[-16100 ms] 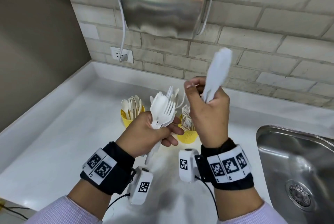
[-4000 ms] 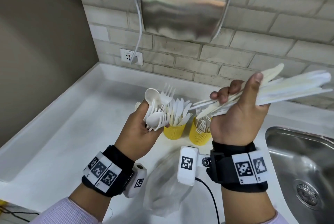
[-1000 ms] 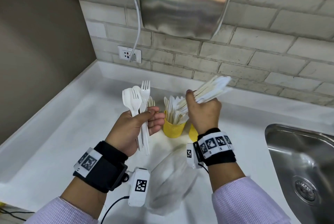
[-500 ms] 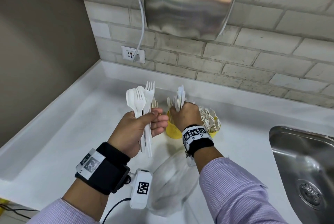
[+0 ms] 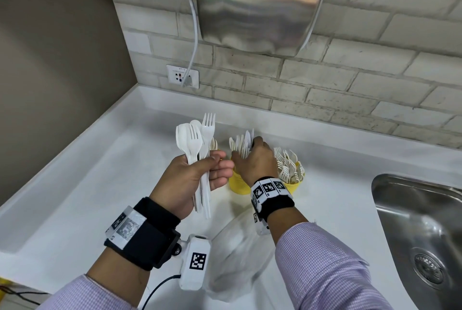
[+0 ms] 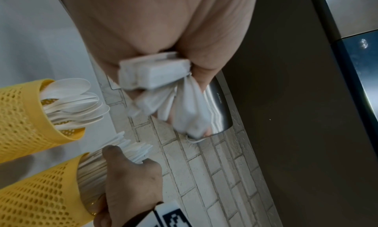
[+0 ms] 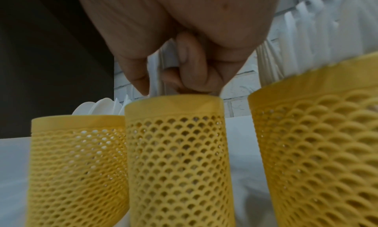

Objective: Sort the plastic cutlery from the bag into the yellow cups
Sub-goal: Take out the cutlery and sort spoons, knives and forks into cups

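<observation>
My left hand (image 5: 200, 174) grips a bundle of white spoons and forks (image 5: 196, 138) upright, handles down; in the left wrist view the handle ends (image 6: 155, 72) stick out of the left hand (image 6: 153, 36). My right hand (image 5: 252, 159) sits over the middle yellow cup (image 5: 236, 184), fingers curled round the white knives (image 5: 243, 143) standing in it. The right wrist view shows the right hand (image 7: 184, 55) just above that cup's rim (image 7: 174, 101). The right cup (image 5: 296, 186) holds forks (image 5: 287, 164). The left cup (image 7: 75, 149) holds spoons (image 7: 98, 107).
A crumpled clear plastic bag (image 5: 240, 254) lies on the white counter (image 5: 100, 184) below my wrists. A steel sink (image 5: 420, 229) is at the right. A hand dryer (image 5: 260, 2) hangs on the brick wall, and its cord runs to an outlet (image 5: 182, 76).
My right hand swung the knife bundle upright and lowered it into the middle cup. The left hand stayed put with its spoons and forks.
</observation>
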{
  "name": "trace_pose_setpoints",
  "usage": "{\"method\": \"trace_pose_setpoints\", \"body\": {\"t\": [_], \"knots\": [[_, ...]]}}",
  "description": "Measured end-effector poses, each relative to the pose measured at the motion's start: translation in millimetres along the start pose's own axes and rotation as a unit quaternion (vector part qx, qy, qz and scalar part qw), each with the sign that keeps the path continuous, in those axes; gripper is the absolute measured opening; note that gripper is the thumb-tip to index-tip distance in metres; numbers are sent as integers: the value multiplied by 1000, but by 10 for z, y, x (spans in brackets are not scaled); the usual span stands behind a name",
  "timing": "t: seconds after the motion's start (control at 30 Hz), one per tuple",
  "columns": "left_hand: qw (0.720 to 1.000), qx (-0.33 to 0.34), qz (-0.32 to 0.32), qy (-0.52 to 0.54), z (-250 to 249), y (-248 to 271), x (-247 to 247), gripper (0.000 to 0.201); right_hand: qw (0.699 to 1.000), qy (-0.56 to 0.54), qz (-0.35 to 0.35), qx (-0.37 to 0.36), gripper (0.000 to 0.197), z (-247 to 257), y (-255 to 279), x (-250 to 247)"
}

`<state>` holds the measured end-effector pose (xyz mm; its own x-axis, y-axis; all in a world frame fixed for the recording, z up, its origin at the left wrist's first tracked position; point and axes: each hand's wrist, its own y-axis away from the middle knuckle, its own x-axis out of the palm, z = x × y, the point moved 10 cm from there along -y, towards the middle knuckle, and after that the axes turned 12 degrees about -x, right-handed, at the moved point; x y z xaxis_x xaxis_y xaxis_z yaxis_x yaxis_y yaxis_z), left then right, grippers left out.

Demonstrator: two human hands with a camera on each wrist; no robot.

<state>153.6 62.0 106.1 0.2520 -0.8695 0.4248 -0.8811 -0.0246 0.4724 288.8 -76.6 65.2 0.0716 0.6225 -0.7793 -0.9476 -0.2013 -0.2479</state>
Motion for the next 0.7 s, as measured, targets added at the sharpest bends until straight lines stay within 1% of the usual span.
{"method": "trace_pose_setpoints", "body": {"t": [0.1, 0.23, 0.3, 0.33, 0.37, 0.43, 0.53, 0.6, 0.7], "knots": [[1000, -2, 1, -1, 7, -1, 7, 19, 999, 21, -19, -18, 57, 58, 6, -62], [1000, 0, 6, -12, 6, -1, 27, 17, 987, 90, -91, -94, 65, 262, -15, -248], [1000, 3, 7, -18, -4, 4, 34, 16, 982, 105, -103, -116, 69, 338, -48, -282], [1000, 5, 8, -21, -13, 7, 38, 17, 983, 102, -97, -119, 71, 354, -75, -277], [1000, 7, 7, -25, -22, 10, 40, 17, 985, 96, -82, -120, 73, 358, -107, -247], [999, 12, 6, -31, -40, 12, 46, 17, 987, 99, -25, -124, 77, 354, -159, -140], [999, 14, 9, -36, -48, 5, 57, 18, 976, 147, 69, -142, 69, 339, -146, 62], [999, 16, 11, -42, -51, 2, 61, 19, 966, 184, 104, -152, 61, 331, -115, 157], [998, 19, 14, -54, -44, -2, 63, 19, 959, 202, 131, -151, 61, 348, -119, 199]]}}
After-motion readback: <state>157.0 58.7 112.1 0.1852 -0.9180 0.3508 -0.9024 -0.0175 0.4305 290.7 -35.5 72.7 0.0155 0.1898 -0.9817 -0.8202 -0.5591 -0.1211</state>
